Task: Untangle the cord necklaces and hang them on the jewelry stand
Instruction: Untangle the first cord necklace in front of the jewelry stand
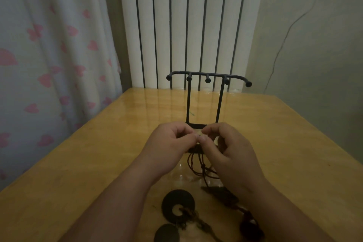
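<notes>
A black metal jewelry stand (207,78) with several ball-tipped hooks stands on the wooden table (98,143), its hooks bare. Just in front of its base, my left hand (169,141) and my right hand (227,147) meet fingertip to fingertip and pinch the dark cords (196,163) of the tangled necklaces. The cords hang in loops down to the table below my hands. A dark ring-shaped pendant (177,207) lies near the table's front, with an oval disc (167,233) below it. Another dark pendant (249,226) lies partly under my right forearm.
A white ribbed radiator (188,25) stands behind the table's far edge. A curtain with pink hearts (49,55) hangs on the left. A plain wall with a thin wire (282,43) is on the right.
</notes>
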Tool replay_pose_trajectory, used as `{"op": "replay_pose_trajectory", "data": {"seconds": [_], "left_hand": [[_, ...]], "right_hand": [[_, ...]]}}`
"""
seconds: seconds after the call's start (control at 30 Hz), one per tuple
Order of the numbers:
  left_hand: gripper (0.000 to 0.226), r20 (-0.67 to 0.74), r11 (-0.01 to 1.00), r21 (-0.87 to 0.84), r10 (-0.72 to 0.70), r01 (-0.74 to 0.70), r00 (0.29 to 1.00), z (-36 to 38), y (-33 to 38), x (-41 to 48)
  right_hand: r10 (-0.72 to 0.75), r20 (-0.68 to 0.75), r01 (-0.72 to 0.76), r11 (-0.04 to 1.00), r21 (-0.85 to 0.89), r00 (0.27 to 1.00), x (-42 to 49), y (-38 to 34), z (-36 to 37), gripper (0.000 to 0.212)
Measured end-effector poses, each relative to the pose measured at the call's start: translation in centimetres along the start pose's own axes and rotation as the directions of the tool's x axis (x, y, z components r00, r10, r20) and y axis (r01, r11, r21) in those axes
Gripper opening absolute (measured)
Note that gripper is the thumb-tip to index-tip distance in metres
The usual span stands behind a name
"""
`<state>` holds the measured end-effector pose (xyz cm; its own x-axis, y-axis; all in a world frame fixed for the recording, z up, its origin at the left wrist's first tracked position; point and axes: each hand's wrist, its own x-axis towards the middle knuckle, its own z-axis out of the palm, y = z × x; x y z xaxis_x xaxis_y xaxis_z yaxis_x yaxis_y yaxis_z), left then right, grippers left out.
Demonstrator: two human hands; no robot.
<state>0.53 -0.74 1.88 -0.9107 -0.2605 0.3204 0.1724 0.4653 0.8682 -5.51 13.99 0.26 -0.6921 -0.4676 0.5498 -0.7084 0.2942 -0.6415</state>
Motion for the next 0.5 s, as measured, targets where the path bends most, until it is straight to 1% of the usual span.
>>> {"op": "replay_pose_trajectory", "data": {"seconds": [0.07,0.17,0.27,0.37,0.4,0.5], "left_hand": [[0.014,-0.01,1.0,0.01,-0.008,0.008,1.0,0.05,-0.03,0.04],[0.016,-0.02,0.999,0.014,-0.034,0.034,0.999,0.21,0.06,0.11],[0.021,-0.027,0.995,-0.06,-0.083,0.081,0.996,0.47,0.1,0.17],[0.031,-0.034,0.961,-0.233,-0.163,0.151,0.986,0.67,-0.01,0.21],[0.033,-0.036,0.951,-0.262,-0.179,0.163,0.983,0.66,-0.02,0.23],[0.032,-0.048,0.955,-0.244,-0.184,0.167,0.982,0.57,-0.05,0.27]], "right_hand": [[-0.021,0.002,0.021,0.999,-0.05,1.0,0.06,-0.02,0.01,0.008],[-0.009,-0.008,0.008,0.995,-0.095,1.0,0.15,0.04,0.11,0.006],[0.033,-0.024,-0.033,0.999,0.0,0.999,0.11,-0.06,0.35,0.008],[0.088,-0.047,-0.08,0.985,0.151,0.995,0.03,-0.13,0.68,0.008],[0.107,-0.042,-0.097,0.978,0.186,0.993,0.04,-0.18,0.76,0.008],[0.127,-0.041,-0.116,0.97,0.215,0.991,0.08,-0.35,0.59,0.007]]}}
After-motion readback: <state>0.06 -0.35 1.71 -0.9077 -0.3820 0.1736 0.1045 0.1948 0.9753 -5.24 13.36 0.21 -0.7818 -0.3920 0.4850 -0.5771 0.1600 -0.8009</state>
